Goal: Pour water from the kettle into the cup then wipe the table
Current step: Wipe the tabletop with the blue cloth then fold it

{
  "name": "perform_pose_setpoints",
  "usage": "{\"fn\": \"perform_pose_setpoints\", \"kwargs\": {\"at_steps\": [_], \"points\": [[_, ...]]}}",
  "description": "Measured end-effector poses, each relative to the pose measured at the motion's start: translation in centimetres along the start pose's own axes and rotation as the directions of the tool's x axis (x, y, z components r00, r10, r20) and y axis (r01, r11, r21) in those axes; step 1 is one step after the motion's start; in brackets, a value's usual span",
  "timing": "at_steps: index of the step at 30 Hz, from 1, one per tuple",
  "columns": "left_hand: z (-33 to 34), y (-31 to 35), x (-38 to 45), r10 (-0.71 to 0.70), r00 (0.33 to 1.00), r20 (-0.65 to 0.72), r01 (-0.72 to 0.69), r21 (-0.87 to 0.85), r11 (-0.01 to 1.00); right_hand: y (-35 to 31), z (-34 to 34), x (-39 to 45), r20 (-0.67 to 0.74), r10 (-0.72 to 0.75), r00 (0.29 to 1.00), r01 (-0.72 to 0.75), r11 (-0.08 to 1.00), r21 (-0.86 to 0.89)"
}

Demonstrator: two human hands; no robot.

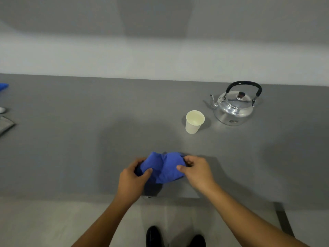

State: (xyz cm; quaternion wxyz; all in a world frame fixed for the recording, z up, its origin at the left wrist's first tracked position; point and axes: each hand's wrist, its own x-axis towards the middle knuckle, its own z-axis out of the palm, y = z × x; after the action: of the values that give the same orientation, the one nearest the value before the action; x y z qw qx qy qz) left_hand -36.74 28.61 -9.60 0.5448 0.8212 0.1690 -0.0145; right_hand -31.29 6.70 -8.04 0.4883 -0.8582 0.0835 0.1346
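A crumpled blue cloth (pixel 164 166) is held just above the near part of the grey table (pixel 71 148). My left hand (pixel 132 177) grips its left side and my right hand (pixel 196 171) grips its right side, thumbs on top. A white paper cup (pixel 194 122) stands upright further back to the right. Behind the cup stands a shiny metal kettle (pixel 234 106) with a black handle, its spout pointing left toward the cup. Whether the cup holds water I cannot tell.
The table's front edge (pixel 178 197) runs just below my hands, with the floor and my black shoes (pixel 154 236) beneath. At the far left edge lie a blue object (pixel 3 86) and a grey folded item (pixel 5 124). A pale wall backs the table.
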Motion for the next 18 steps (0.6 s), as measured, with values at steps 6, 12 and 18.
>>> {"fn": "perform_pose_setpoints", "kwargs": {"at_steps": [6,12,18], "points": [[6.5,1.9,-1.9,0.096,0.985,0.143,-0.099,0.015,0.995,4.3,-6.0,-2.5,-0.105,0.077,0.992,-0.078,0.997,-0.013],[10.5,2.0,-1.6,0.153,0.939,0.309,-0.220,0.197,0.955,7.1,-9.5,-2.6,-0.165,0.081,0.983,-0.098,0.990,-0.101],[7.5,0.5,0.0,0.408,0.817,0.407,-0.564,0.421,0.711,6.8,-9.3,-1.8,-0.274,-0.010,0.962,-0.081,0.944,-0.320]]}}
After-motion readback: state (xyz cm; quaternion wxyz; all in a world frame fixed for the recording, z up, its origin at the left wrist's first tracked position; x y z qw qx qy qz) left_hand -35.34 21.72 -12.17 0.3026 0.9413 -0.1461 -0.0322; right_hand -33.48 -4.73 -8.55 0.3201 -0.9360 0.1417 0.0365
